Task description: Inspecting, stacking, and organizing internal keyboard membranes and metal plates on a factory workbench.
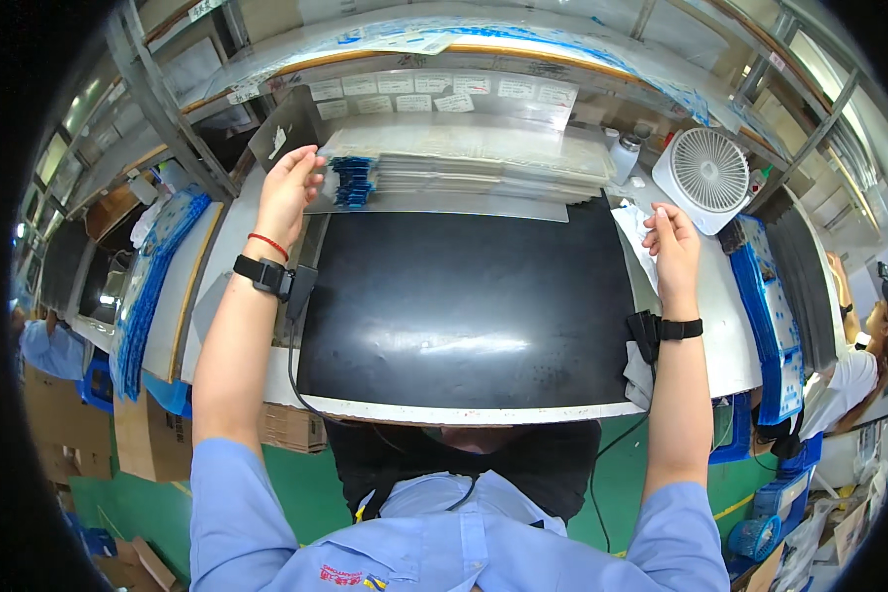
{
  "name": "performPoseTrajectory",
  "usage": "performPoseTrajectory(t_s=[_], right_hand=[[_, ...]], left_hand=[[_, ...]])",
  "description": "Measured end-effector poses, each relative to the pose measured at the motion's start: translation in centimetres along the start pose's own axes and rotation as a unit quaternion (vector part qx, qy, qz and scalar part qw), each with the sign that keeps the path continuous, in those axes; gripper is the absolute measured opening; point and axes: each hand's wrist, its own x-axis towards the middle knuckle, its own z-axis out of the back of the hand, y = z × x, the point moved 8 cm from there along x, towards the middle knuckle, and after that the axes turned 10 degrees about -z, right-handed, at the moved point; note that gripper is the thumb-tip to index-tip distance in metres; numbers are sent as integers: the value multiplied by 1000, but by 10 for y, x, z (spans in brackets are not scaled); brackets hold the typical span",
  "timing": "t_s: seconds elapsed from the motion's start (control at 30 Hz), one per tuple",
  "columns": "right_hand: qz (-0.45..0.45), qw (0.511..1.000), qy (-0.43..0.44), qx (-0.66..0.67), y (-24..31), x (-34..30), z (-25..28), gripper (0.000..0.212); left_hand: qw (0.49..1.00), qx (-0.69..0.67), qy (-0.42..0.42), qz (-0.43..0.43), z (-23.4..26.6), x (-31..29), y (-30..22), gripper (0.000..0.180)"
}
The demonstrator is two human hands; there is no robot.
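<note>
My left hand [288, 194] is raised at the left end of a stack of clear, flat sheets [483, 176]. Its thumb and fingertips are pinched together, and whatever they may hold cannot be made out. Blue tabs [352, 183] bunch at that end of the stack, just right of my fingers. On the other side, my right hand [673, 247] is held up with fingers curled in toward the thumb; any thing in them is too small or hidden to tell. A crumpled white sheet [637, 242] lies beside it. Between my forearms spreads a black mat [464, 306].
A white fan [705, 168] stands at the back right, near a pale bottle [624, 158]. Blue-edged stacks [163, 286] flank the table on the left, with similar blue ones [768, 316] on the right. A shelf [523, 54] crosses above the back. Cables hang from both wrist straps.
</note>
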Motion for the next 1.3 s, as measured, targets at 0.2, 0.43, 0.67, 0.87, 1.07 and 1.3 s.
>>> performPoseTrajectory(t_s=[0.2, 0.43, 0.67, 0.87, 1.07, 1.3], right_hand=[[-1, 999, 22, -23, 0, 5, -9, 21], [217, 934, 85, -272, 63, -5, -86, 34], [403, 744, 151, -511, 71, -23, -218, 61], [457, 646, 123, -598, 37, 1, -267, 86], [485, 629, 115, -597, 40, 12, -273, 86], [520, 629, 98, -570, 48, 19, -269, 72]], left_hand=[[762, 507, 115, -386, -55, -18, -55, 80], [692, 602, 218, -334, -86, -9, -37, 97], [663, 603, 232, -380, -89, -5, -39, 84], [682, 575, 212, -399, -85, 6, -48, 84], [692, 552, 222, -409, -80, 17, -66, 81], [708, 518, 202, -435, -84, 25, -78, 76]])
